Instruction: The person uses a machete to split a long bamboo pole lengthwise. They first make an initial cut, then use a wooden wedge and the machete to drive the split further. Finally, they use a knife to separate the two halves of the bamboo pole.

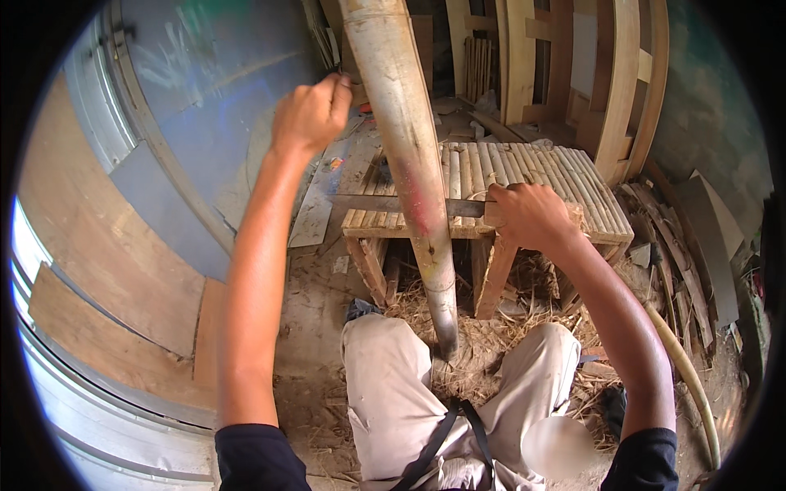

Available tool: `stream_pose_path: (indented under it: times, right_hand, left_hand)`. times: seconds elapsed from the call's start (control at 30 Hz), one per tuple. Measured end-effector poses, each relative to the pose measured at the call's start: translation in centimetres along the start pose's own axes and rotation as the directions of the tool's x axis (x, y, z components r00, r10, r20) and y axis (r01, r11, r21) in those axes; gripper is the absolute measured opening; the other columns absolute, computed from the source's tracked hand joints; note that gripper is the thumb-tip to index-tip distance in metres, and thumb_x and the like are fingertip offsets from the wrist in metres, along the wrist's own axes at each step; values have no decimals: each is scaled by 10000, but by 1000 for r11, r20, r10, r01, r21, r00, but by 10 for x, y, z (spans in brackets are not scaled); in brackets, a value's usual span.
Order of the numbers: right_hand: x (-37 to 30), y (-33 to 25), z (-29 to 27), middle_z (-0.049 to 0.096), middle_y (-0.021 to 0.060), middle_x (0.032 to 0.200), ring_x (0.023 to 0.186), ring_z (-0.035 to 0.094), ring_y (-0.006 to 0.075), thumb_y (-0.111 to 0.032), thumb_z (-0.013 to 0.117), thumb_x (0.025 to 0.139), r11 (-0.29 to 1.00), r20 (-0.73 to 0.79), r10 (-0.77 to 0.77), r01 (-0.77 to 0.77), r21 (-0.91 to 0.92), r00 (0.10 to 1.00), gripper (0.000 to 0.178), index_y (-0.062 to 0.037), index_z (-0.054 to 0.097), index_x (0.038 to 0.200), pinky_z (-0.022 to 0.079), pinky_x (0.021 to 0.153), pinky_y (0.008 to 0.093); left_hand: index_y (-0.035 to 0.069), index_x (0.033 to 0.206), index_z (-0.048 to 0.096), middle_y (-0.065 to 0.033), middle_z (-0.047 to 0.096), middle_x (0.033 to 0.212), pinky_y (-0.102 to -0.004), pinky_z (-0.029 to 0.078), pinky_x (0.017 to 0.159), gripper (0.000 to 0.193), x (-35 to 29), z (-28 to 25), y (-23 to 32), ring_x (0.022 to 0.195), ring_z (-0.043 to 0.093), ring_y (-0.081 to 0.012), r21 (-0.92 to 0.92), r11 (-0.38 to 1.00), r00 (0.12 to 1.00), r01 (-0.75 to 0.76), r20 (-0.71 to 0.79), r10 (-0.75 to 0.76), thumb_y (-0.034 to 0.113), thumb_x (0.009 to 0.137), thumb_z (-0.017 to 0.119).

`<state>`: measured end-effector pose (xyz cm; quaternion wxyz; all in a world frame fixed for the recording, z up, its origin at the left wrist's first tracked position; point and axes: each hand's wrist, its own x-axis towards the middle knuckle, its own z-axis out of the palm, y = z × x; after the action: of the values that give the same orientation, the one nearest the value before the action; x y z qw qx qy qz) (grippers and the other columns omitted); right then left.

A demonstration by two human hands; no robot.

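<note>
A thick bamboo pole (399, 106) slants down through the middle of the view, a reddish stain partway along it. Its lower end comes down between my knees, by the straw-like shavings. My right hand (536, 214) is closed round the wooden handle of a long-bladed knife (465, 208). The blade points left and passes behind the pole, its far end blurred. My left hand (311, 114) is raised left of the pole's upper part, fingers curled into a fist. Whatever it may hold is hidden, and I cannot tell if it touches the pole.
A low bamboo-slat bench (524, 168) stands beyond the pole. Bamboo shavings (483, 352) litter the floor around its legs. Wooden frames (610, 82) lean at the back right, near scrap strips (679, 245). Wooden boards (115, 237) line the left, and a curved yellowish pole (688, 376) lies right.
</note>
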<state>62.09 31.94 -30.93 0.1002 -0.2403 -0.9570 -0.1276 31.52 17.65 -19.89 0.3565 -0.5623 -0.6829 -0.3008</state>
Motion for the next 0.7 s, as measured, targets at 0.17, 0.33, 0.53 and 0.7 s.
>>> stream_pose_path:
  times: [0.17, 0.33, 0.53, 0.7]
  right_hand:
    - [-4, -1, -5, 716, 151, 835, 779, 716, 324, -160, 765, 714, 1000, 15, -24, 24, 5, 1000, 446, -52, 606, 1116, 582, 691, 413]
    - [-4, 2, -4, 720, 153, 859, 812, 722, 339, -147, 710, 731, 999, 17, -3, 4, -35, 1000, 379, -46, 617, 1085, 582, 703, 422]
    - [-2, 1, -2, 720, 164, 884, 812, 721, 342, -126, 675, 759, 999, 35, 14, -12, -38, 999, 372, -43, 608, 1116, 581, 708, 423]
    - [-3, 0, 1, 713, 153, 873, 809, 715, 330, -204, 743, 754, 998, -39, -3, 0, -69, 999, 448, -31, 577, 1133, 586, 704, 418]
  left_hand:
    - [-28, 1237, 621, -243, 696, 1032, -499, 490, 924, 598, 18, -67, -59, 1048, 655, -385, 197, 933, 935, 300, 132, -329, 450, 1025, 331]
    - [-6, 1091, 662, -232, 663, 1072, -490, 471, 933, 402, -35, -38, -29, 1047, 624, -363, 414, 909, 963, -41, -227, 147, 328, 1008, 453]
    - [6, 767, 652, -213, 650, 679, -459, 538, 701, 385, -106, 35, 39, 609, 636, -354, -57, 995, 987, -78, 133, 85, 262, 993, 476]
    - [7, 697, 661, -163, 659, 678, -426, 476, 666, 333, -131, 65, 43, 659, 637, -339, -11, 993, 990, -119, -84, 117, 183, 939, 516]
